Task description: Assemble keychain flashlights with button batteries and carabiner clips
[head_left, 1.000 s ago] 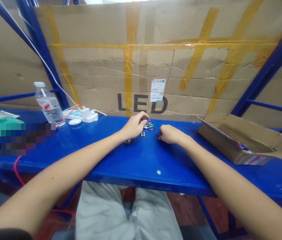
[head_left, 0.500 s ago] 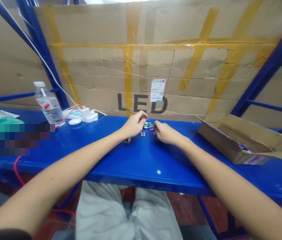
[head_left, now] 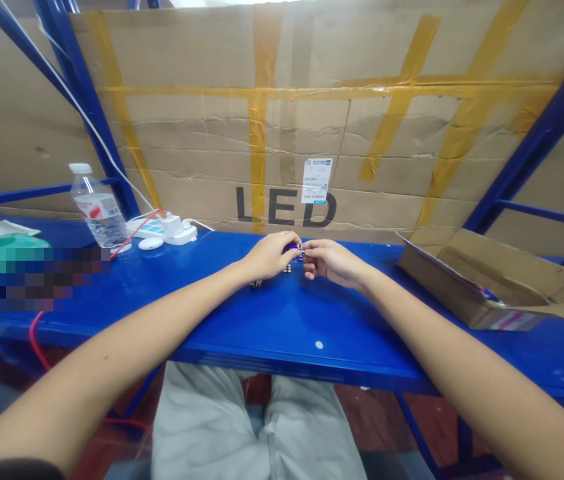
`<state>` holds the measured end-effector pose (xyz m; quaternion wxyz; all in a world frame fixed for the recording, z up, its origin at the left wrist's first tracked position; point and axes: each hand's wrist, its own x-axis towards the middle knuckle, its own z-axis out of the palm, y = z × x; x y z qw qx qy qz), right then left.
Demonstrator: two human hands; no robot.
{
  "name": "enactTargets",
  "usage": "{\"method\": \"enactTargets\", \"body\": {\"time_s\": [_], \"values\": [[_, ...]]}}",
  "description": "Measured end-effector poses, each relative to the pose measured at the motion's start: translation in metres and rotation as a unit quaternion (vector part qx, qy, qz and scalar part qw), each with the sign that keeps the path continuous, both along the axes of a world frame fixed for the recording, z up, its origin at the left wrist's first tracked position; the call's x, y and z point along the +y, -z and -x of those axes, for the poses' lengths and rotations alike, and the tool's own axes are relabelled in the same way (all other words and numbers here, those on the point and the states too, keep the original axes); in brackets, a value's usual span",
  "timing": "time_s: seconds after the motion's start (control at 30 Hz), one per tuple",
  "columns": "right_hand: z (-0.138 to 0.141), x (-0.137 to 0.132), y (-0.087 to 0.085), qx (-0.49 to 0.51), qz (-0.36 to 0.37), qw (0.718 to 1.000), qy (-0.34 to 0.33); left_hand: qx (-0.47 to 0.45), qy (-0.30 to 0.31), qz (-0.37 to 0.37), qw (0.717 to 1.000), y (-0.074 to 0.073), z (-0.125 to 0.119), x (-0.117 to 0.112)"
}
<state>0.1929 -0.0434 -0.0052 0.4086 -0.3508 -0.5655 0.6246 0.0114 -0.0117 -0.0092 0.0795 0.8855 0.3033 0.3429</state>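
The small purple piece [head_left: 293, 247] sits at the fingertips of both hands, over the far part of the blue desk [head_left: 272, 327], a little short of the big cardboard sheet [head_left: 177, 153] that reads "LED". The left hand [head_left: 269, 257] has its grip nearly closed, thumb and forefinger pinching the piece. The right hand [head_left: 331, 262] meets it from the other side, thumb and forefinger drawn together at its end, the other fingers loosely curled (whether this grip really has hold of it, I cannot tell). Just below the left fingertips lie a few tiny metallic bits [head_left: 287, 269], and a dark, shiny cluster [head_left: 256, 284] rests beside the left wrist. Well off to the right stands an open carton [head_left: 442, 293]; a water bottle [head_left: 99, 210] stands far left.
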Motion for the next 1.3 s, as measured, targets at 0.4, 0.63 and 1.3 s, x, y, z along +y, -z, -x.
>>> {"method": "enactTargets", "body": {"time_s": [0.4,0.63,1.3], "values": [[0.006,0.001,0.008,-0.077,-0.101,0.989,0.071,0.004,0.015,-0.022,1.0,0.003,0.0,0.004],[0.002,0.009,0.014,-0.192,-0.167,0.959,0.123,0.029,0.012,-0.056,0.998,0.004,0.0,0.002],[-0.003,0.005,0.001,-0.481,-0.362,0.782,0.161,0.022,0.016,-0.153,0.988,0.002,-0.003,-0.003]]}}
